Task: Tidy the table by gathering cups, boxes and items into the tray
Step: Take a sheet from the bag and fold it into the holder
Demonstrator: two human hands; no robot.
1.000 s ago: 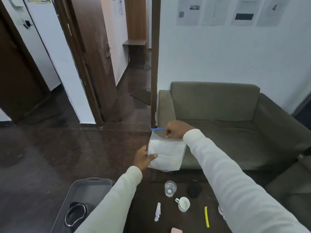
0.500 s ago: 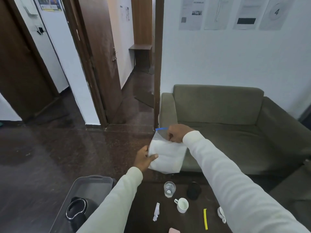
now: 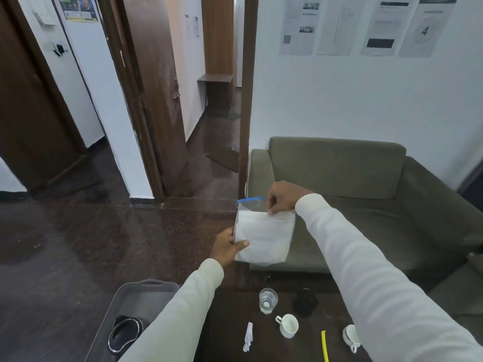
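A: What sits nearest, at the bottom edge?

B: A dark table point(image 3: 230, 322) with small things on it — a yellow strip point(image 3: 325, 346), a crumpled white wrapper point(image 3: 248, 337), a white cup point(image 3: 288, 325) upright, and a second white cup point(image 3: 351, 337) lying tilted, partly behind the right sleeve. Just past those stand a clear glass point(image 3: 268, 300) and a black round container point(image 3: 305, 305).

A: And the tray?

B: The grey tray point(image 3: 136, 296) is at the table's left, beyond the left sleeve. A black object with a silver rim point(image 3: 125, 335) lies in it.

A: Where are the hands?

B: Raised above the table's far side, both on a clear zip bag point(image 3: 264, 237) with a blue seal strip and something white inside. The left hand point(image 3: 227, 248) pinches its lower left edge — thumb across the front, fingers behind. The right hand point(image 3: 283, 197) grips the top right corner, fingers curled over by the seal.

A: Behind that?

B: An olive-grey sofa point(image 3: 352, 184) against a white wall with four printed sheets point(image 3: 366, 24), and to the left an open wooden door point(image 3: 154, 87) onto a corridor.
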